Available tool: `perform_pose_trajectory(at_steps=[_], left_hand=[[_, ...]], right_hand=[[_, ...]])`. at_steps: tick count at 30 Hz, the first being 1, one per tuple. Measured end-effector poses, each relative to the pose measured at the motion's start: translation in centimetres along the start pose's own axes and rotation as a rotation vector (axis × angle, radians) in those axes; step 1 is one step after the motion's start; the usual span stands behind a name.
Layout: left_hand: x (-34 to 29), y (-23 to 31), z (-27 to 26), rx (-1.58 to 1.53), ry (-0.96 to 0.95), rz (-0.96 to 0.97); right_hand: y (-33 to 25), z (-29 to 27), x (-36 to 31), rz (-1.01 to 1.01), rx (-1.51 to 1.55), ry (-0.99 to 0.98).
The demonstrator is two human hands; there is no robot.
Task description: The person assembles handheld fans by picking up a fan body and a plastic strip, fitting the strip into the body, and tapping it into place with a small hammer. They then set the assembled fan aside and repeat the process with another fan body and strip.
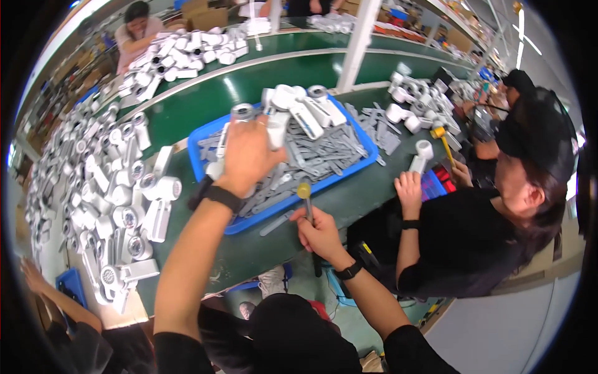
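Main risk as we judge it: the white fans (303, 117) heaped loosely at the back of the blue tray (341, 175) could slide or topple, since they look stacked at odd angles over loose grey strips (321, 151); pulling one from the heap might drag its neighbours. The yellow-headed hammer (303, 191) shows right at the tray's front rim, so a careless swing could clip the rim or scatter strips. One strip (275, 224) lies alone on the green desk (252, 252) just beside the right hand, and a sweep could push it off the front edge.

Hands: our left hand (249, 149) is over the tray at the fans, thumb spread wide from the fingers; fingertips are hidden, so we can't tell if it grips one. Our right hand (319, 234) is closed around the hammer's handle, head up.
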State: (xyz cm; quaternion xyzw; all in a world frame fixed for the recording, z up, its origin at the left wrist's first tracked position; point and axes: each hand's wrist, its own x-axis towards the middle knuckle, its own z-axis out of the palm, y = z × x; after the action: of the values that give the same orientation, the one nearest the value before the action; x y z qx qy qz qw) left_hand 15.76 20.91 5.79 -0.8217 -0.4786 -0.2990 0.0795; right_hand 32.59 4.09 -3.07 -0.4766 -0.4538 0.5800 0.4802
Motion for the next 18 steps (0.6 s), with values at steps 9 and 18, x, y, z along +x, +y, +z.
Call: perform_pose_trajectory(at_steps=[9,18], left_hand=[[-5.4,-2.5,-12.1,-0.637,0.225,-0.518],[-25.7,-3.5,-14.6,-1.166,-0.037,-1.266]], right_hand=[[-0.1,-1.5,-0.3,-0.009,0.032,0.005],[0.5,-0.4,-0.3,-0.021,0.018,0.034]])
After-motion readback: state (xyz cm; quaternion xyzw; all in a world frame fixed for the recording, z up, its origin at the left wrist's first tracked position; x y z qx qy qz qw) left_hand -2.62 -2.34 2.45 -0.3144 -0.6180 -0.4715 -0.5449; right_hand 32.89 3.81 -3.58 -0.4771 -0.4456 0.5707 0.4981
